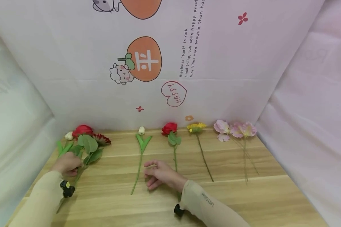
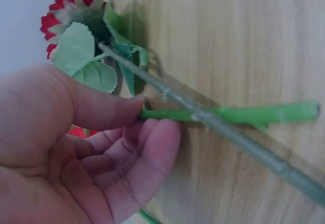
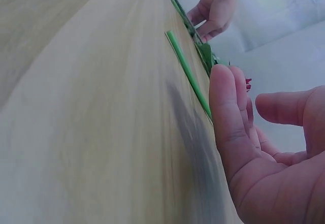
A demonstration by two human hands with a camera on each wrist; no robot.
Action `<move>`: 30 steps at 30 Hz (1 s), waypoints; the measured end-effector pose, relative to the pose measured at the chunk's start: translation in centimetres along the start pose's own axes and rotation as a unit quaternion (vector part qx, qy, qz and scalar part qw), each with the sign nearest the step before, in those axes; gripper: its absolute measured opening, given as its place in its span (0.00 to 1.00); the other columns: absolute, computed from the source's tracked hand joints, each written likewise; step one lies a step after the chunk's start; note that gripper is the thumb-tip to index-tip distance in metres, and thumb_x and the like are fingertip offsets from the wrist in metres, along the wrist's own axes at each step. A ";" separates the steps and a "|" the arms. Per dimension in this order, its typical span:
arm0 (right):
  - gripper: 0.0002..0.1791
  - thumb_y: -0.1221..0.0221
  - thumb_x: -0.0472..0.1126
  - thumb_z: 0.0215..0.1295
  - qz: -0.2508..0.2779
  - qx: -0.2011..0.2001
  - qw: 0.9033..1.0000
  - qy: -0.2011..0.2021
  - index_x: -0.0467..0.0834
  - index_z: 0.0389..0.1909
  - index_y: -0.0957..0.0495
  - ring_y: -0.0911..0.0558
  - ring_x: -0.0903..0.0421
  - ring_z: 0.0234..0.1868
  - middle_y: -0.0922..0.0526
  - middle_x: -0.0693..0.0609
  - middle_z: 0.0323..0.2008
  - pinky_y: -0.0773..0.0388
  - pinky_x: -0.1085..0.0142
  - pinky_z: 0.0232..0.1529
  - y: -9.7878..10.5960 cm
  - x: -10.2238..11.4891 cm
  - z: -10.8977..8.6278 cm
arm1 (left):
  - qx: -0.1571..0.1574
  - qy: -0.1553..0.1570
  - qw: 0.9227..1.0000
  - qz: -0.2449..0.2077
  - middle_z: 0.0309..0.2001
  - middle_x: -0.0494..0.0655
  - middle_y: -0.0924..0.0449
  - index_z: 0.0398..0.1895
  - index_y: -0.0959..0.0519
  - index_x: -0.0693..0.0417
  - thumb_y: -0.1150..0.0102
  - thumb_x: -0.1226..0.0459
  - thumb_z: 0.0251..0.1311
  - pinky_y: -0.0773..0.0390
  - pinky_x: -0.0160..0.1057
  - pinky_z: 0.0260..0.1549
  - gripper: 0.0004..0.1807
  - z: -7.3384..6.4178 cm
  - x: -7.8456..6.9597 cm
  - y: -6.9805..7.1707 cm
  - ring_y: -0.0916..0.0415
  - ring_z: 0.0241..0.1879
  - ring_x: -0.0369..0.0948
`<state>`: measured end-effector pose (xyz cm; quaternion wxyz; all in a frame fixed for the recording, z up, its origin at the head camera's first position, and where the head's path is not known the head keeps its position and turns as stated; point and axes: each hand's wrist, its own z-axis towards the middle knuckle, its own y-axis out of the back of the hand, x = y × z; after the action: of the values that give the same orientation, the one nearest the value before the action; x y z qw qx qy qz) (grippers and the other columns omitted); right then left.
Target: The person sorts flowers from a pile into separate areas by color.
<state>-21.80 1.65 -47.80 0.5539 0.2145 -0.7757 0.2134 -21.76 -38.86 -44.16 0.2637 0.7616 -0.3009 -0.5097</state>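
Note:
At the left of the head view, my left hand (image 1: 67, 163) is over a cluster of flowers. In the left wrist view its thumb and fingers pinch a bright green flower stem (image 2: 274, 114), while a duller green stem (image 2: 244, 140) crosses over it. By the hand lie a white tulip (image 1: 69, 136), a red rose (image 1: 83, 130) and a dark red flower (image 1: 101, 139). My right hand (image 1: 162, 174), fingers loosely bent and holding nothing, hovers right of a single white tulip's stem (image 1: 138, 173). Its forearm partly hides the stem of another red rose (image 1: 169, 128).
Farther right on the wooden table (image 1: 113, 201) lie a yellow flower (image 1: 197, 127) and pale pink flowers (image 1: 238, 129) with thin stems. A printed white cloth (image 1: 216, 63) rises behind the table, with white fabric at both sides.

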 end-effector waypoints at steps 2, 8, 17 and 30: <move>0.20 0.42 0.38 0.75 -0.001 0.000 1.000 -0.003 0.36 0.63 0.30 0.16 0.52 0.24 0.18 0.37 0.44 0.13 0.55 0.30 0.2 0.0 0.0 | 0.006 -0.001 1.000 -0.014 0.18 0.48 0.30 0.16 0.36 0.49 0.51 0.70 0.61 0.17 0.40 0.21 0.16 -0.2 0.2 0.2 0.28 0.16 0.40; 0.20 0.43 0.37 0.76 0.005 0.006 1.000 -0.001 0.35 0.64 0.30 0.16 0.52 0.24 0.17 0.35 0.44 0.13 0.55 0.30 0.8 0.2 0.1 | 0.006 -0.026 0.999 -0.029 0.16 0.45 0.33 0.15 0.40 0.47 0.56 0.73 0.60 0.20 0.38 0.21 0.17 -0.8 0.4 0.7 0.31 0.16 0.38; 0.22 0.43 0.37 0.75 0.022 0.016 1.000 0.003 0.34 0.65 0.32 0.16 0.54 0.24 0.17 0.34 0.44 0.13 0.56 0.31 1.2 1.0 0.3 | -0.019 -0.056 0.998 -0.021 0.17 0.43 0.36 0.19 0.41 0.49 0.54 0.72 0.63 0.23 0.39 0.21 0.17 -1.0 -0.1 1.6 0.32 0.19 0.40; 0.23 0.44 0.37 0.76 0.034 0.024 0.999 0.003 0.33 0.67 0.33 0.16 0.55 0.23 0.17 0.36 0.42 0.13 0.58 0.30 1.4 1.6 -0.2 | -0.018 -0.049 0.994 -0.093 0.47 0.66 0.26 0.64 0.42 0.81 0.52 0.64 0.75 0.13 0.43 0.37 0.27 -1.8 -2.7 1.5 0.21 0.37 0.43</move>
<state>-22.94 2.74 -46.37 0.5434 0.2008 -0.7753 0.2516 -21.21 -37.68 -40.82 0.2140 0.7554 -0.2321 -0.5742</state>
